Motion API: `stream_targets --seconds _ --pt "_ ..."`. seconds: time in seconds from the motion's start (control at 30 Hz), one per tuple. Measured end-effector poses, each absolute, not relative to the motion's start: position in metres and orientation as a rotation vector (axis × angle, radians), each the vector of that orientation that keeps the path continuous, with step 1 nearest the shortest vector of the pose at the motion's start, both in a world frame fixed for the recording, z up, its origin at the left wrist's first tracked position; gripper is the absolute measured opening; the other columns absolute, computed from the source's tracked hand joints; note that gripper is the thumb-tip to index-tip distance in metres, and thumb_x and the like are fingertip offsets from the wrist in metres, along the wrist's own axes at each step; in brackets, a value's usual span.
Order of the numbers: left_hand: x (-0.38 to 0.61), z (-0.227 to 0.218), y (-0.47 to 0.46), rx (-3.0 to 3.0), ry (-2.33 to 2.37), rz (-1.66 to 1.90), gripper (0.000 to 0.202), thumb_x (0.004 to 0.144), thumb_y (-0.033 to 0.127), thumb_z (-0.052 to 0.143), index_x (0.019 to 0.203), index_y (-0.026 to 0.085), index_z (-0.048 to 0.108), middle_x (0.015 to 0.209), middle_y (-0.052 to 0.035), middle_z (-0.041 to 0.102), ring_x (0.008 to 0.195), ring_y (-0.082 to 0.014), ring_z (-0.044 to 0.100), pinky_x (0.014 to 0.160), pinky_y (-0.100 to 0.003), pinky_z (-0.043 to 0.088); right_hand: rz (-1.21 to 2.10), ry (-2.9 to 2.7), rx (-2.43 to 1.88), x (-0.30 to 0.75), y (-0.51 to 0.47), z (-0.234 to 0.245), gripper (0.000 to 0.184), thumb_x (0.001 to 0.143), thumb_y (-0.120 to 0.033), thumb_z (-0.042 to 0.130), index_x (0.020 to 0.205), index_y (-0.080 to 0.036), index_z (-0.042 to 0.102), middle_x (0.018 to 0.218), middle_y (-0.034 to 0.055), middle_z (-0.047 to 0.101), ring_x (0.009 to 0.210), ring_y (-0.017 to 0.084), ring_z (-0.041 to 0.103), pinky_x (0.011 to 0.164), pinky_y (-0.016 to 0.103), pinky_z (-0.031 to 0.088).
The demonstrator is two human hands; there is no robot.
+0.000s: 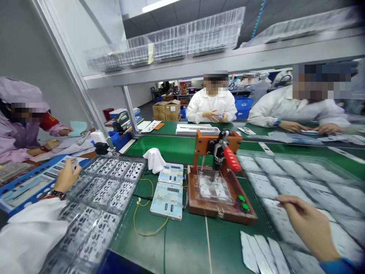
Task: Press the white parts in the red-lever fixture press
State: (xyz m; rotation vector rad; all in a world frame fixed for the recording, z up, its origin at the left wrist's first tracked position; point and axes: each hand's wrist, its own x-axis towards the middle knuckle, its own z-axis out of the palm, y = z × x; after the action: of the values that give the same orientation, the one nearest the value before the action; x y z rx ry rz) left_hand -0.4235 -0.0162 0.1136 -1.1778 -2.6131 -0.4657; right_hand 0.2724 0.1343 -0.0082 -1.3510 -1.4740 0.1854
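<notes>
My left hand (67, 177) is at the far left corner of a clear compartment tray (114, 201) that holds white pieces with dark cut-outs. Its fingers are bent, with a small dark spot between thumb and fingertips that I cannot identify. Over a second clear tray (258, 182), filled with pale flat pouches (288, 185), my right hand (309, 224) has thumb and fingers pinched together; whatever is between them is too small to make out. Between the trays stands a toggle press fixture (216, 179) with a red handle, a clear plate and green buttons.
Two pale blue meter boxes (167, 199) with yellow wires sit left of the fixture, near a white cloth cover (154, 160). Several pale strips (261, 253) lie at front right. A blue basket (28, 205) borders the left. Co-workers sit across and at left; a shelf beam (199, 62) crosses above.
</notes>
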Motion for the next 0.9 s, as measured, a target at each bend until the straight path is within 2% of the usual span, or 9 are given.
stream_targets --seconds 0.07,0.13,0.2,0.3,0.4,0.5,0.6,0.7,0.9 --pt "-0.381 0.116 -0.012 -1.328 -2.573 -0.762 0.046 0.081 0.033 0.038 0.125 0.019 0.036 0.069 0.0053 0.051 0.061 -0.0153 0.051 0.065 -0.024 0.043 0.279 -1.463 -1.312 0.269 0.135 -0.009 0.008 0.067 -0.03 0.055 0.066 -0.028 0.063 0.068 0.0084 0.067 0.062 0.024 0.065 0.065 0.041 0.05" --pt "-0.318 0.11 -0.011 -1.765 -2.498 -1.031 0.046 0.078 0.036 0.042 0.121 0.02 0.041 0.08 0.0022 0.056 0.062 -0.0152 0.053 0.063 -0.026 0.045 0.333 -1.435 -1.256 0.261 0.13 -0.005 0.011 0.067 -0.03 0.053 0.067 -0.025 0.063 0.07 0.0083 0.067 0.06 0.023 0.064 0.066 0.04 0.051" --pt "-0.242 0.096 -0.015 -2.177 -2.489 -1.218 0.046 0.079 0.041 0.043 0.121 0.024 0.043 0.078 0.0017 0.058 0.06 -0.0167 0.054 0.06 -0.028 0.046 0.364 -1.44 -1.194 0.25 0.121 0.001 0.013 0.068 -0.029 0.051 0.068 -0.022 0.062 0.069 0.006 0.065 0.059 0.021 0.062 0.064 0.038 0.051" --pt "-0.13 0.064 -0.022 -2.811 -2.397 -1.4 0.042 0.079 0.041 0.051 0.118 0.026 0.048 0.093 -0.0021 0.061 0.075 -0.0185 0.059 0.068 -0.03 0.048 0.39 -1.504 -1.11 0.23 0.109 0.007 0.013 0.07 -0.025 0.048 0.068 -0.02 0.06 0.068 0.0032 0.064 0.059 0.017 0.059 0.062 0.033 0.05" --pt "-0.05 0.028 -0.016 -3.114 -2.442 -1.577 0.038 0.081 0.033 0.05 0.118 0.025 0.045 0.08 0.0 0.058 0.065 -0.0146 0.057 0.06 -0.025 0.046 0.452 -1.602 -1.042 0.216 0.099 0.009 0.014 0.07 -0.021 0.045 0.066 -0.02 0.058 0.072 0.0033 0.064 0.065 0.016 0.059 0.063 0.03 0.049" --pt "-0.007 -0.002 0.0 -3.046 -2.609 -1.705 0.035 0.08 0.027 0.05 0.114 0.022 0.045 0.072 0.0011 0.055 0.06 -0.0136 0.055 0.057 -0.025 0.044 0.674 -1.712 -1.025 0.214 0.091 0.01 0.014 0.068 -0.02 0.044 0.065 -0.019 0.057 0.07 0.0025 0.063 0.058 0.014 0.056 0.055 0.026 0.046" --pt "0.01 -0.017 0.015 -2.917 -2.685 -1.869 0.033 0.078 0.024 0.048 0.111 0.022 0.046 0.074 0.0003 0.056 0.064 -0.0148 0.058 0.06 -0.027 0.045 1.114 -1.828 -1.01 0.217 0.083 0.015 0.013 0.066 -0.018 0.043 0.066 -0.017 0.056 0.067 0.001 0.061 0.041 0.008 0.046 0.041 0.022 0.038" --pt "0.016 -0.02 0.019 -2.912 -2.641 -1.949 0.035 0.076 0.022 0.047 0.111 0.023 0.046 0.078 0.0001 0.056 0.067 -0.0152 0.059 0.064 -0.027 0.046 1.405 -2.041 -0.997 0.219 0.077 0.019 0.016 0.065 -0.012 0.042 0.068 -0.016 0.058 0.067 0.0006 0.064 0.042 0.008 0.048 0.041 0.02 0.039" --pt "0.023 -0.019 0.02 -2.888 -2.411 -1.883 0.037 0.076 0.023 0.045 0.113 0.025 0.047 0.091 -0.002 0.058 0.079 -0.0181 0.059 0.075 -0.031 0.046 1.034 -2.433 -1.087 0.215 0.069 0.022 0.026 0.068 -0.002 0.044 0.068 -0.016 0.065 0.067 0.0011 0.067 0.06 0.011 0.058 0.058 0.02 0.044"
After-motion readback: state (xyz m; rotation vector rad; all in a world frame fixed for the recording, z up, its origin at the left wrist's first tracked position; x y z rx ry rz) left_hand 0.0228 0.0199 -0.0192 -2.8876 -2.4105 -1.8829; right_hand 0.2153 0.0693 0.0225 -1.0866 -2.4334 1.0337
